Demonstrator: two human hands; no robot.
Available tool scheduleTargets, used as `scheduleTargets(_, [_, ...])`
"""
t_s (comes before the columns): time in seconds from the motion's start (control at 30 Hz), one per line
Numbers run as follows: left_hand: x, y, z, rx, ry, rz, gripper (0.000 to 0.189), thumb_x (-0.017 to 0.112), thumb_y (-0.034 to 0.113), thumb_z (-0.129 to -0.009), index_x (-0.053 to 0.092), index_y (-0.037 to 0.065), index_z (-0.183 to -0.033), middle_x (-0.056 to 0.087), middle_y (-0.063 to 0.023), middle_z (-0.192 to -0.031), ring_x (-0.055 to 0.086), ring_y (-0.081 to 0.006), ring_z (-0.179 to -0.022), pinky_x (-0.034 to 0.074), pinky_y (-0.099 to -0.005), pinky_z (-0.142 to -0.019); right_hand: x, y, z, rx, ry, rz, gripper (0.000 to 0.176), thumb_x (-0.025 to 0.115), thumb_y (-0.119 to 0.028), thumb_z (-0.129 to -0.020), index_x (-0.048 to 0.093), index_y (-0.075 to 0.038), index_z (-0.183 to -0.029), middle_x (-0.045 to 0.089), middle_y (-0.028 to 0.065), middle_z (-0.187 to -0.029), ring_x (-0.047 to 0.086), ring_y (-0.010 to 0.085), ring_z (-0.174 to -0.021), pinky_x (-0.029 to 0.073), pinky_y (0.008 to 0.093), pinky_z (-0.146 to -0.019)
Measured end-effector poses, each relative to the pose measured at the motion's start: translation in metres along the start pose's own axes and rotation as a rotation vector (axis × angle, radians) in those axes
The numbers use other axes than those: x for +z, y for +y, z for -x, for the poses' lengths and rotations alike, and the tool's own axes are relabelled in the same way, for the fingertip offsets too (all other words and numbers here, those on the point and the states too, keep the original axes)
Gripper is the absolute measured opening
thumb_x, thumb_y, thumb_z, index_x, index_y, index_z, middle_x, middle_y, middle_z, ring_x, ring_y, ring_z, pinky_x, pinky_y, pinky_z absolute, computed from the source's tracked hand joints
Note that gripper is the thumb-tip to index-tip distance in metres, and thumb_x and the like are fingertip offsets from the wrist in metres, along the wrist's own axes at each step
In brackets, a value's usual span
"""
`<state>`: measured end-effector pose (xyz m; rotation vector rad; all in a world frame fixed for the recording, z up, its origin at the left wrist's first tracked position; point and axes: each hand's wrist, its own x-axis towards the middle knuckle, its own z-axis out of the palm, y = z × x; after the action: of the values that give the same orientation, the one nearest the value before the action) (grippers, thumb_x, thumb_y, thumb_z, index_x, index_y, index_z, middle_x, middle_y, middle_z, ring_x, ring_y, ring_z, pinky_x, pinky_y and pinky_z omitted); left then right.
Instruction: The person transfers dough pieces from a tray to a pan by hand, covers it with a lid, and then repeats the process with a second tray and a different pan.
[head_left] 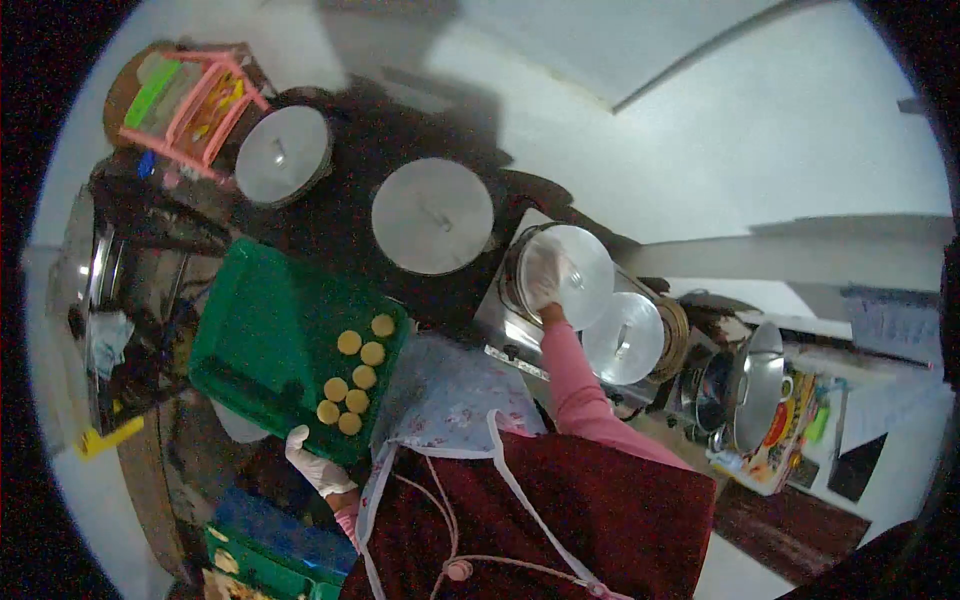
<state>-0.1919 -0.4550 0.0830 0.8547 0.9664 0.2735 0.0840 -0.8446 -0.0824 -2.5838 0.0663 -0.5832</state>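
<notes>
My left hand [318, 466], in a white glove, is at the near edge of a green tray [235, 345], its fingers closed about the rim and partly hidden. Several round, flat, pale-brown pieces of dough or cookies [357, 400] lie at the tray's right end. On the stove, my gloved right hand [545, 275] grips the top of a silver pot lid [582, 278]. The lid sits shifted to the right, and part of the pot's rim [517, 275] shows at its left. The handle under my fingers is hidden.
Beside that pot, another lidded pot [623, 338] stands on the stove [507, 335]. Two large lidded pots, one in the middle [433, 215] and one further left [283, 155], stand along the wall. A pink rack [205, 110] is at the far left; a metal pan [757, 388] leans at right.
</notes>
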Motion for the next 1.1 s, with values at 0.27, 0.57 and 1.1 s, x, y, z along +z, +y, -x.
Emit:
scheduleTargets(0.27, [0.039,0.002,-0.017,-0.168,-0.073,0.084,0.048,0.059,0.032,-0.074,0.057,0.003,-0.113,0.061,-0.011,-0.112,0.059,-0.0278,-0.1,0.049,-0.0432,-0.086,-0.081,0.105,0.028,0.258,-0.349,0.399,0.027,0.07,-0.032,-0.071,0.071,-0.009,-0.084,0.069,0.0171,-0.088,0.066,0.0361,-0.085,0.051,0.0458,-0.077])
scheduleTargets(0.57, [0.061,0.007,0.006,0.138,0.078,-0.263,0.043,0.057,0.028,-0.075,0.056,0.002,-0.11,0.059,-0.0097,-0.113,0.059,-0.0272,-0.101,0.049,-0.0393,-0.088,-0.072,0.114,0.03,0.211,-0.394,0.283,0.036,0.065,-0.042,-0.077,0.07,-0.013,-0.096,0.07,0.0132,-0.092,0.067,0.0351,-0.086,0.052,0.0464,-0.076])
scheduleTargets(1.1, [-0.063,0.009,-0.042,0.196,0.09,-0.101,0.029,0.058,0.026,-0.077,0.057,0.007,-0.099,0.058,-0.0066,-0.109,0.055,-0.0207,-0.103,0.046,-0.0365,-0.089,0.097,-0.196,-0.099,-0.55,-0.597,0.185,0.045,0.046,-0.038,-0.093,0.053,-0.016,-0.132,0.05,0.0096,-0.134,0.044,0.0315,-0.126,0.031,0.0469,-0.11])
